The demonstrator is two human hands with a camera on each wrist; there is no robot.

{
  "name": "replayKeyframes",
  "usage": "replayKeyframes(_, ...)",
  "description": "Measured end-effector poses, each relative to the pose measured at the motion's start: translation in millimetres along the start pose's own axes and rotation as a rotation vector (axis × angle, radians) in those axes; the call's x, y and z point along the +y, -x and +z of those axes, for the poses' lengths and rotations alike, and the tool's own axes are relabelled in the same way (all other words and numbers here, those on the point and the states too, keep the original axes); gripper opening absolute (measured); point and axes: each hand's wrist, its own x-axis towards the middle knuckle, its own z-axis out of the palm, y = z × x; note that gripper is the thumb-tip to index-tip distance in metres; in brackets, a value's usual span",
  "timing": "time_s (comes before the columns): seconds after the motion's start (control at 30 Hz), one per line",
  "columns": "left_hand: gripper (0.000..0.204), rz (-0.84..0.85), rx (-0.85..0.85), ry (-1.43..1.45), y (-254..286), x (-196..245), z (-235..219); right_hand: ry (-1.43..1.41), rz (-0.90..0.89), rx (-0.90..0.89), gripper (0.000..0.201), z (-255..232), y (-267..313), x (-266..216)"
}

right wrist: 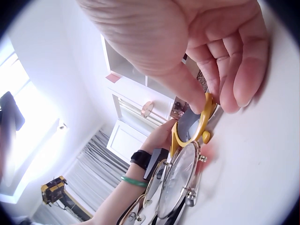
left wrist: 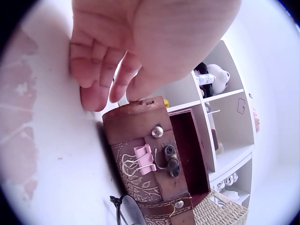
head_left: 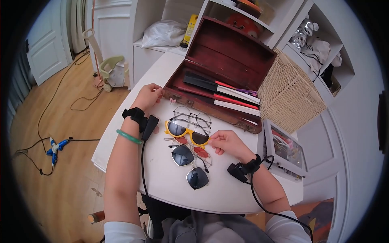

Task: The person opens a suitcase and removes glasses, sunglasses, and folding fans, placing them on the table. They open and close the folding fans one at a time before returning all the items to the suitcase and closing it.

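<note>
My right hand [head_left: 227, 142] pinches the right end of a pair of yellow-framed sunglasses [head_left: 189, 132]; the right wrist view shows the thumb against the yellow rim [right wrist: 204, 123]. My left hand [head_left: 148, 96] has its fingertips right at the left front corner of a brown-red box [head_left: 194, 104] with a raised lid. Seen from the left wrist, the fingers are loosely bent beside that corner [left wrist: 140, 108]. Thin-framed clear glasses [head_left: 193, 117] lie behind the yellow pair. Nearer me are red-tinted glasses [head_left: 201, 152] and dark square sunglasses [head_left: 197, 178].
Black, red and white flat items [head_left: 227, 91] lie inside the box, and a pink binder clip [left wrist: 144, 159] hangs on its front. A woven basket [head_left: 289, 91] and a clear-lidded case [head_left: 283, 150] stand at the right. Cables run from both wrist cameras.
</note>
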Motion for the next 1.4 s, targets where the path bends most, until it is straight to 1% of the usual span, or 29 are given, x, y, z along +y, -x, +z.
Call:
replayKeyframes(0.1,0.021,0.027,0.015,-0.007,1,-1,0,0.05,0.01,-0.018,0.015,0,0,-3)
replayKeyframes(0.23,0.022,0.077,0.018,-0.072,-8,-11,1,0.025,0.038,-0.004,0.016,2,0,-6)
replayKeyframes(0.3,0.022,0.093,0.011,-0.094,-15,-17,3,-0.109,0.06,-0.004,0.016,5,-1,-8)
replayKeyframes(0.33,0.021,0.111,0.005,-0.123,-16,-19,3,-0.105,0.063,-0.006,0.016,7,-2,-8)
replayKeyframes(0.43,0.023,0.126,0.057,-0.09,-18,-22,5,-0.17,0.038,-0.044,0.013,12,-8,-10)
replayKeyframes(0.47,0.023,0.123,0.061,-0.089,-17,-21,5,-0.234,0.028,-0.056,0.012,15,-8,-13)
replayKeyframes(0.5,0.023,0.121,0.063,-0.109,-16,-20,6,-0.298,0.017,-0.068,0.011,17,-9,-15)
replayKeyframes(0.53,0.024,0.119,0.066,-0.128,-16,-19,5,-0.295,0.017,-0.074,0.011,18,-10,-15)
replayKeyframes(0.6,0.024,0.124,0.078,-0.161,-18,-21,6,-0.356,-0.067,-0.059,0.009,18,-10,-14)
replayKeyframes(0.73,0.025,0.114,0.071,-0.212,-19,-20,6,-0.378,-0.088,-0.067,0.009,16,-8,-16)
replayKeyframes(0.9,0.025,0.108,0.079,-0.21,-18,-19,6,-0.486,-0.123,-0.071,0.006,12,-7,-12)
replayKeyframes(1.13,0.024,0.114,0.068,-0.211,-21,-23,7,-0.494,-0.168,-0.06,0.004,3,3,-18)
replayKeyframes(1.2,0.024,0.114,0.068,-0.198,-20,-23,7,-0.531,-0.226,-0.03,0.005,-2,6,-24)
replayKeyframes(1.23,0.024,0.115,0.069,-0.186,-21,-23,7,-0.531,-0.226,-0.03,0.005,-5,5,-27)
replayKeyframes(1.3,0.024,0.123,0.07,-0.192,-22,-24,8,-0.578,-0.333,0.015,0.006,-10,0,-36)
replayKeyframes(1.33,0.024,0.129,0.07,-0.198,-22,-25,8,-0.566,-0.359,0.089,0.006,-7,0,-48)
replayKeyframes(1.37,0.024,0.127,0.072,-0.201,-22,-25,8,-0.568,-0.359,0.087,0.006,-11,-7,-51)
replayKeyframes(1.4,0.024,0.126,0.081,-0.208,-21,-25,8,-0.551,-0.375,0.142,0.006,-17,-16,-52)
